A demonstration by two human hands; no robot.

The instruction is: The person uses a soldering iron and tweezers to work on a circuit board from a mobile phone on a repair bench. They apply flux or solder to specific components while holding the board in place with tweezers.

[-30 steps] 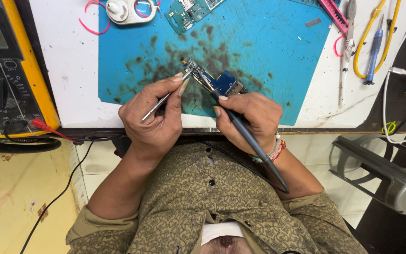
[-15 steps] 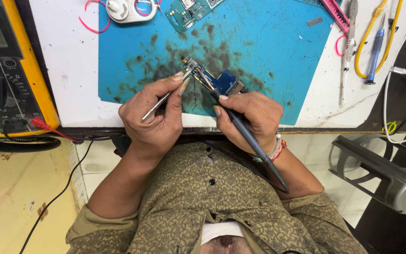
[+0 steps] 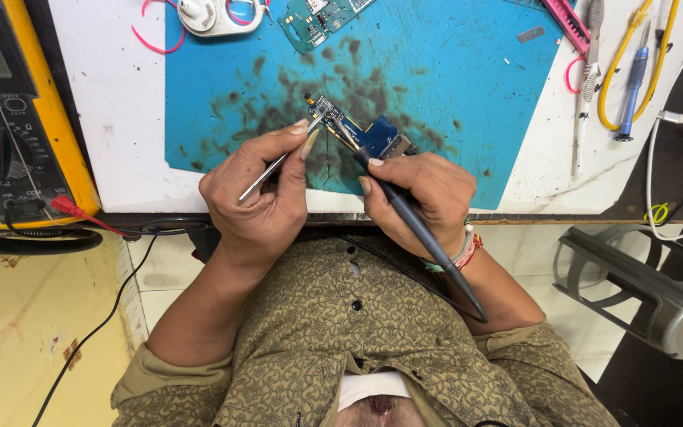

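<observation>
Your left hand [image 3: 258,202] pinches tweezers [image 3: 274,168], your right hand [image 3: 420,194] clenches the iron [image 3: 424,233]; both tips meet on the board [image 3: 353,130] just ahead, contact too tiny to see.

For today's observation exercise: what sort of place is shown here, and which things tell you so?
Probably an electronics repair bench. A soldering iron and tweezers work on a small circuit board on a stained blue mat, with a yellow multimeter beside it.
</observation>
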